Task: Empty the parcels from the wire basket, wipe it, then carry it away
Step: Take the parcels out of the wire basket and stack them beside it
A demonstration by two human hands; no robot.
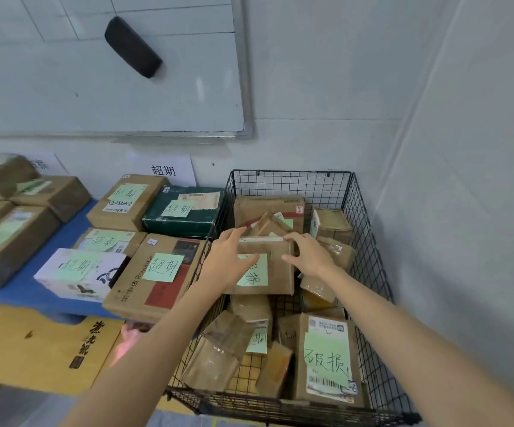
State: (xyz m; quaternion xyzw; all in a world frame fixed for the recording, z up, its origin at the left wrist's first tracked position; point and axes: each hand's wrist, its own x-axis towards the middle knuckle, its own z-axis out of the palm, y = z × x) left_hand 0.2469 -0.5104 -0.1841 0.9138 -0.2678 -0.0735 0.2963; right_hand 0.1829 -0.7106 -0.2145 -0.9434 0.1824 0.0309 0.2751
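Mid-frame, the left grip (228,257) and right grip (308,254) both clasp a brown parcel (280,268), fingers over its top edge and thumbs on its face. It is above other parcels (326,355) in the wire basket (369,241) at lower right, beside the blue worktop (3,295).

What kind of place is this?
Probably a parcel sorting or storage room: a wire basket holding cardboard parcels, more parcels with green handwritten notes on a blue table, and a whiteboard on the wall.
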